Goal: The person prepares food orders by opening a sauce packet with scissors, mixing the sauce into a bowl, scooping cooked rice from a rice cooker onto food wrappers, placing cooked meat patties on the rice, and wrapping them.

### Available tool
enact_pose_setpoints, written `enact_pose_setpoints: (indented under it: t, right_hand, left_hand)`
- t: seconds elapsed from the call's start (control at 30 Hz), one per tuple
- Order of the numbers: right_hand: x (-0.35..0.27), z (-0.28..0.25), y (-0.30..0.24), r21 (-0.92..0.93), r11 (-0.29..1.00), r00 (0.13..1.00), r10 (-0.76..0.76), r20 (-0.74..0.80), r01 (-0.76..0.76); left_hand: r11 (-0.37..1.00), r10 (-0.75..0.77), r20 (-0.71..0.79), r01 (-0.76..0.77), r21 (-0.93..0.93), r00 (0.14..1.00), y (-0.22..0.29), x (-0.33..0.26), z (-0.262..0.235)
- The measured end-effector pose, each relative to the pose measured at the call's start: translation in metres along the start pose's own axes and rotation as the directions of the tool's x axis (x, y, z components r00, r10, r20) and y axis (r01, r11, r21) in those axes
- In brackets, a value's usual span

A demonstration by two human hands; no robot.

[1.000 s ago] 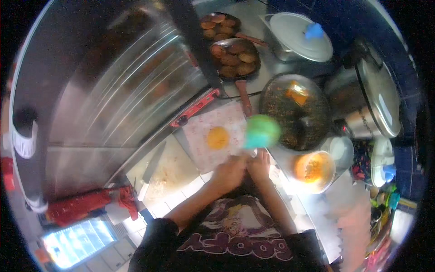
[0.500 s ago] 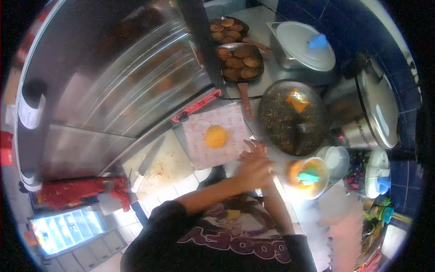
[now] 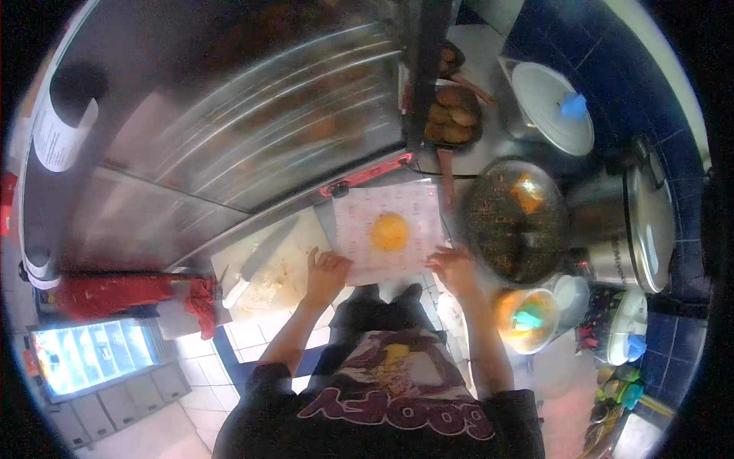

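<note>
A square sheet of printed food wrapping paper (image 3: 359, 210) lies on the counter, with a round golden piece of food (image 3: 390, 232), perhaps a bun, on its middle. At the paper's near left corner, my left hand (image 3: 329, 277) has its fingers bent and closed on the edge. My right hand (image 3: 453, 268) pinches the near right corner the same way. Left of the paper, a knife (image 3: 264, 256) lies on a white cutting board (image 3: 294, 264) with crumbs. To the right stands a round dark pan (image 3: 505, 229) with an orange piece of food (image 3: 527, 193) in it.
A glass-fronted warming cabinet (image 3: 283, 115) stands along the far left. Two small pans of browned patties (image 3: 453, 115) sit behind, near a lidded pot (image 3: 554, 107) and a large steel pot (image 3: 642, 229). Near right is a tub (image 3: 527, 317) with a turquoise utensil. A red cloth (image 3: 115, 298) hangs left.
My hands, together at the paper's right side before, have parted to its two near corners. The view has shifted, so the counter things appear farther right.
</note>
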State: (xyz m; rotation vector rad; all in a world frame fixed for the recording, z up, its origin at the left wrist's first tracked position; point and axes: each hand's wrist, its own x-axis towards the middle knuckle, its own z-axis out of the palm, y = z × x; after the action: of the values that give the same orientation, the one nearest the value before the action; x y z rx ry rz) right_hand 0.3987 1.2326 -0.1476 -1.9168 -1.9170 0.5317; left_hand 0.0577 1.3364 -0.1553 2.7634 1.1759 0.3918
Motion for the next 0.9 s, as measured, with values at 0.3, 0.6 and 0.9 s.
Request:
enact_pose_setpoints:
  t: [0.3, 0.6, 0.9]
  right_hand:
    - [0.015, 0.013, -0.014, 0.579, 0.8, 0.967, 0.245, -0.073, -0.159]
    - [0.062, 0.045, -0.007, 0.514, 0.726, 0.784, 0.602, -0.152, -0.458]
    - [0.042, 0.035, -0.082, 0.028, 0.979, 0.98, 0.2, 0.02, -0.201]
  left_hand:
    - [0.409, -0.428, 0.289, 0.469, -0.783, 0.856, -0.031, -0.005, 0.022]
    - [0.908, -0.414, -0.094, 0.405, -0.105, 0.905, 0.014, 0.068, 0.003]
    - [0.986, -0.163, -0.066, 0.16, -0.046, 0.984, 0.051, 0.093, 0.02]
